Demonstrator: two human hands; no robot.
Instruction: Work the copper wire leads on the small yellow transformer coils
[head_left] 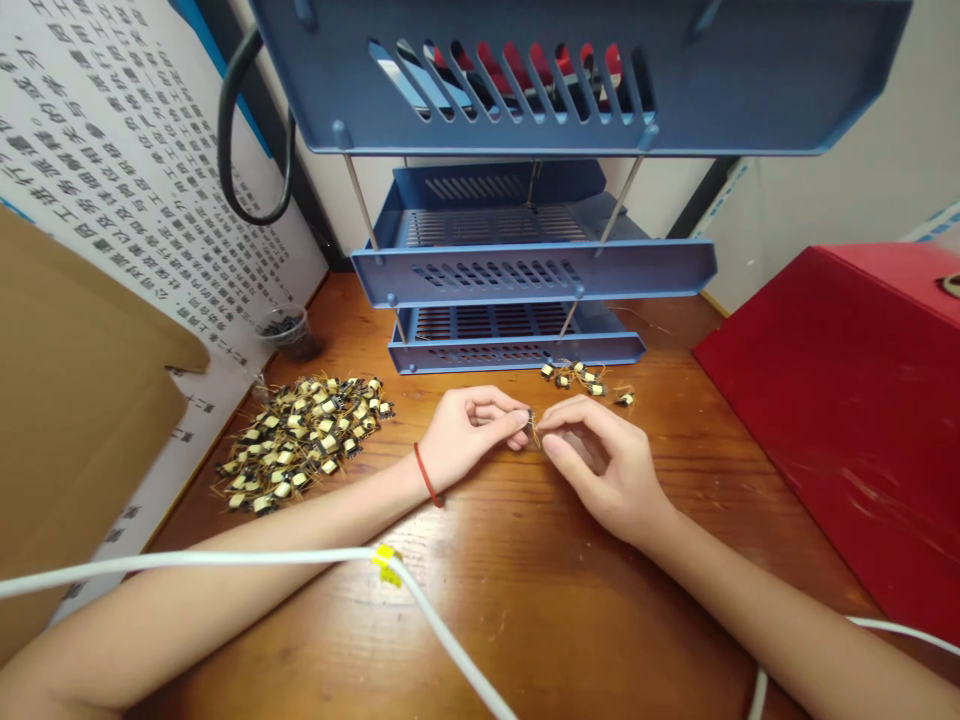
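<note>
Nr rack [532, 274] edge, L hand [466, 435] pinched on sm. wired part [530, 416], R hand [616, 470] at wires [535, 436], grip unclear; tabletop [555, 600] spreads nearside.

The brown wooden table [480, 610] had a smooth, glossy finish with visible grain. The blue slotted tray rack [652, 268] looked like smooth plastic with a low sheen, joined by thin silvery metal rods [619, 205]. The small black-and-cream components [285, 458] seemed to combine hard plastic bodies with fine, coppery metal wire. The brown cardboard panel [75, 400] was matt; the slanted red box [840, 400] was semi-glossy and scuffed. The round clear cup [301, 347] appeared plastic, and the white cable [225, 559] smoothly sheathed.
</note>
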